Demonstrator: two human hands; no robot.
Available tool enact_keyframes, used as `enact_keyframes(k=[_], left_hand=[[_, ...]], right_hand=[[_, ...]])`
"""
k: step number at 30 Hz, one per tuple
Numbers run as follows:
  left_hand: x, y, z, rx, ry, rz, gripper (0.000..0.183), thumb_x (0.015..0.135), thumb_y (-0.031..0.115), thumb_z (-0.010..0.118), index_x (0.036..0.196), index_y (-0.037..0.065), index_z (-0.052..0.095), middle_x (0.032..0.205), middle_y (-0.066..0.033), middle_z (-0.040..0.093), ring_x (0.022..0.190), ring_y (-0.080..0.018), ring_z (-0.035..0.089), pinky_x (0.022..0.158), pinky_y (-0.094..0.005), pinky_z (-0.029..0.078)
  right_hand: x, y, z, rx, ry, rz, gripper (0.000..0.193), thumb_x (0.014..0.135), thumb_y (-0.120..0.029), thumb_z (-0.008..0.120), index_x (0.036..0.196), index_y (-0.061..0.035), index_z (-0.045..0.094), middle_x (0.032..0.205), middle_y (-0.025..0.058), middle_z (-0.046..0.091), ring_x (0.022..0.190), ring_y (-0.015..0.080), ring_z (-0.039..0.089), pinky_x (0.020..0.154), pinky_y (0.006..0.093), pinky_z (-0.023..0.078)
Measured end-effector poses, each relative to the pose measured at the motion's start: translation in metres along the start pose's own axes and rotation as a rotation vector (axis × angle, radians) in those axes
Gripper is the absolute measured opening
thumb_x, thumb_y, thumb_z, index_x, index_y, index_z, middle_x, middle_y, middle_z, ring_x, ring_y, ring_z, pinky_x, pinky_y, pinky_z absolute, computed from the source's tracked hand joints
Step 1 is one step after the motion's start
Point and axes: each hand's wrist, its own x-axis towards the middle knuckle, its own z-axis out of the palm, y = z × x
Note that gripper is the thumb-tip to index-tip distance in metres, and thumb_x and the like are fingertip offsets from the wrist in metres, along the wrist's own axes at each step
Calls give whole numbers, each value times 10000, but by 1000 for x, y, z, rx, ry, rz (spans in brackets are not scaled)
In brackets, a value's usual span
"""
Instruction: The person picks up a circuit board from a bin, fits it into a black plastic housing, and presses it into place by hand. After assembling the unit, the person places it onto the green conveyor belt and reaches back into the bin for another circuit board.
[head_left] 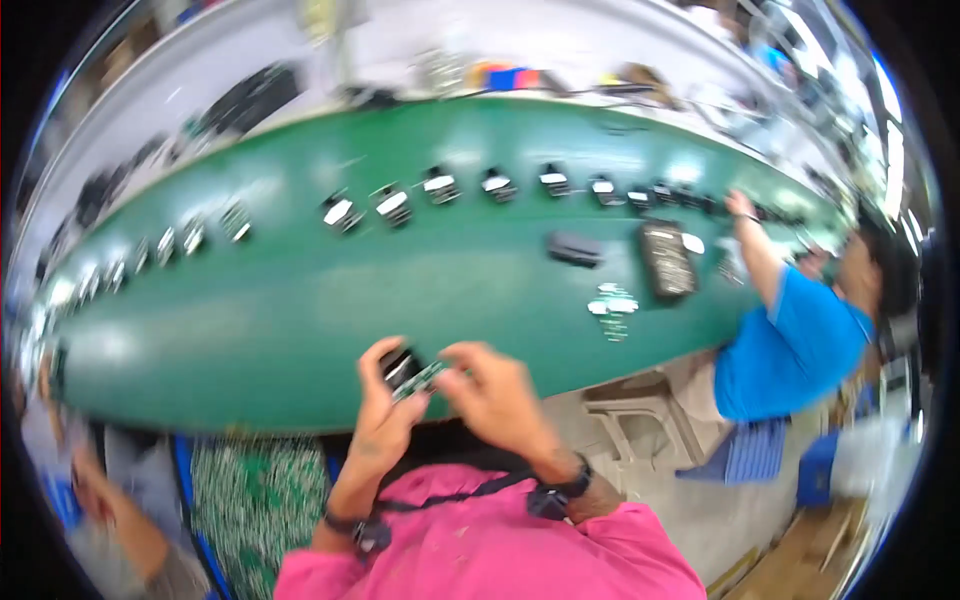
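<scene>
Near the front edge of the green table (pixel 280 330), my left hand (pixel 375 425) is closed around a small black device (pixel 400 368) with a shiny dark face. A small green circuit board (pixel 422 382) sits against the device's lower right side; whether it is joined to it I cannot tell. From the right, my right hand (pixel 500 400) pinches the end of that board with thumb and fingers. Motion blur hides the fine detail there. Farther back, similar black devices with white parts (pixel 393 205) stand in a curved row.
To the right lie a dark pouch (pixel 575 248), a brown block-shaped package (pixel 667 258) and loose circuit boards (pixel 612 310). A person in blue (pixel 795 345) reaches over the table's right end. A bin of green boards (pixel 258 510) is at lower left, beside another person's arm (pixel 125 520).
</scene>
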Motion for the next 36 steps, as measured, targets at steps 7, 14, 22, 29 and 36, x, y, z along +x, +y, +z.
enact_keyframes(k=[7,14,22,29,36], left_hand=[[-11,6,7,-213,16,-17,787,750,-69,560,1437,179,270,1045,-44,469,838,-118,504,665,-212,442],[-3,-4,4,-92,-97,92,663,879,-60,629,1438,83,301,1132,-85,531,871,-131,581,662,-241,525],[-8,-21,9,69,-47,433,597,871,-78,612,1404,81,398,1275,-102,496,1072,-187,571,899,-334,535],[-8,2,13,473,1,451,619,877,-44,565,1468,87,435,1230,-156,504,937,-242,599,801,-320,516],[-18,1,16,233,85,288,668,887,-100,509,1510,93,362,1259,-231,532,1003,-394,602,929,-397,492]], right_hand=[[-15,-9,10,326,0,4,171,938,-131,685,943,31,630,687,48,653,507,75,592,440,253,433],[-15,1,20,704,-67,115,183,933,-153,695,863,9,648,644,-34,576,538,36,485,476,223,360],[-19,-25,-2,349,-133,131,219,915,-161,707,775,6,687,566,25,607,464,62,538,421,233,385],[-26,-26,-12,38,-119,-79,243,929,-145,667,765,21,600,622,117,546,500,206,521,491,352,392],[-12,-21,-12,-49,-111,-172,276,941,-164,663,774,35,569,629,107,494,539,220,462,519,346,359]])
